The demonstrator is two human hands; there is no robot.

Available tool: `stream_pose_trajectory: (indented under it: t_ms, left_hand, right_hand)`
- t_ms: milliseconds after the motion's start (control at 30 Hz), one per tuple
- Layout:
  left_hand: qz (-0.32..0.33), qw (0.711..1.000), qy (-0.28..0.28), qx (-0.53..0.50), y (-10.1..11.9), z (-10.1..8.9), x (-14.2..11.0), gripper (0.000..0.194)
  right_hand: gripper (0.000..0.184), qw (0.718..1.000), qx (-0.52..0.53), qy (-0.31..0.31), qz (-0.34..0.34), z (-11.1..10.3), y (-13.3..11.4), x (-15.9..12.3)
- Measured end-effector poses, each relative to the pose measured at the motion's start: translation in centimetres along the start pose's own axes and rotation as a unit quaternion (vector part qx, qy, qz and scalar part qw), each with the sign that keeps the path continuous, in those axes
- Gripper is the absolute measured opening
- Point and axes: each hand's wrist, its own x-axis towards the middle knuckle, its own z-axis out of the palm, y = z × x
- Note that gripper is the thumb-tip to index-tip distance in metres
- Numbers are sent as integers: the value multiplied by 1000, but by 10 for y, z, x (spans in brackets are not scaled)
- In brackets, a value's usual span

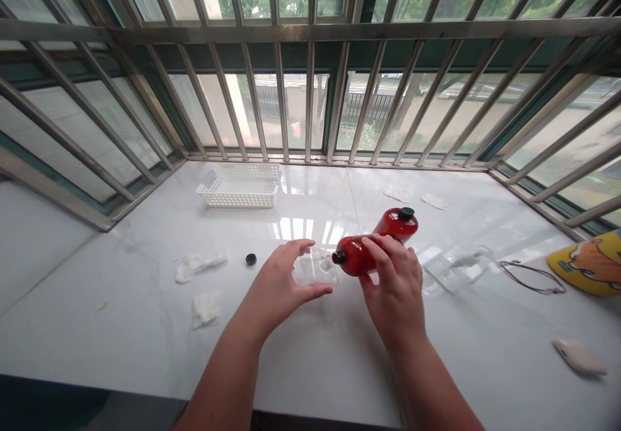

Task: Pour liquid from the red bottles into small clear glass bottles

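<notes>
My left hand (286, 279) is wrapped round a small clear plastic bottle (315, 266), whose open neck points right. In my right hand (395, 282) is a reddish-brown bottle (356, 255), tilted onto its side with its uncapped dark mouth at the clear bottle's neck. Whether liquid passes between them I cannot tell. Just behind my right hand is a second reddish-brown bottle (395, 224) with a black cap (406, 213) on. A loose black cap (251, 259) lies on the white counter to the left of my left hand.
A white perforated basket (237, 188) stands at the back left. Crumpled tissues (206, 309) lie at left, others (398, 194) at back right. Clear plastic packaging (458, 268), a cord loop (531, 277), a yellow cartoon-printed item (589, 263) and a pale pink object (579, 356) are at right. Metal bars (310, 104) line the window.
</notes>
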Motion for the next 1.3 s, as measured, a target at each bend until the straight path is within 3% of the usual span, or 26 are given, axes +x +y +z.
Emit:
stream_pose_trajectory:
  t_ms: [733, 1300]
  left_hand:
    - [-37, 999, -36, -12, -3, 1, 3, 76]
    - [-28, 998, -43, -28, -8, 2, 3, 74]
  right_hand:
    - [54, 1000, -14, -15, -10, -2, -5, 1]
    - [58, 999, -15, -28, -22, 0, -1, -2]
